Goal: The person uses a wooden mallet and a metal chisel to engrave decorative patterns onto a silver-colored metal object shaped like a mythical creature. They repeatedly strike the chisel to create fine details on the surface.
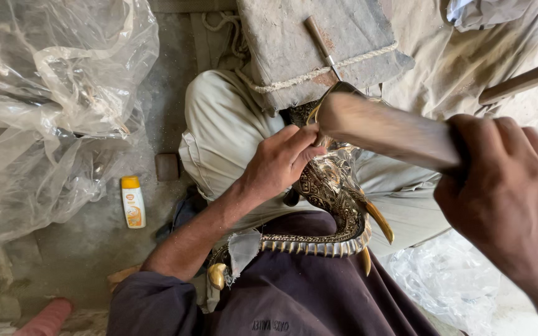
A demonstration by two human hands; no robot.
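My left hand (279, 160) grips an ornate engraved metal piece (331, 199), dark with gold patterning and curved gold tips, resting across my lap. Its fingers pinch near the piece's top, where a thin tool or punch seems held, though I cannot tell clearly. My right hand (505, 193) is closed on a wooden mallet (384, 127), blurred with motion, whose head is over the top of the metal piece. A scrap of grey cloth (244, 249) hangs from the piece's lower edge.
A stone block (294, 37) bound with rope lies ahead with a wooden-handled tool (320, 40) on it. Crumpled clear plastic sheeting (51, 99) fills the left. A small white bottle with a yellow cap (133, 202) lies on the floor, with a pink roll (48, 318) at lower left.
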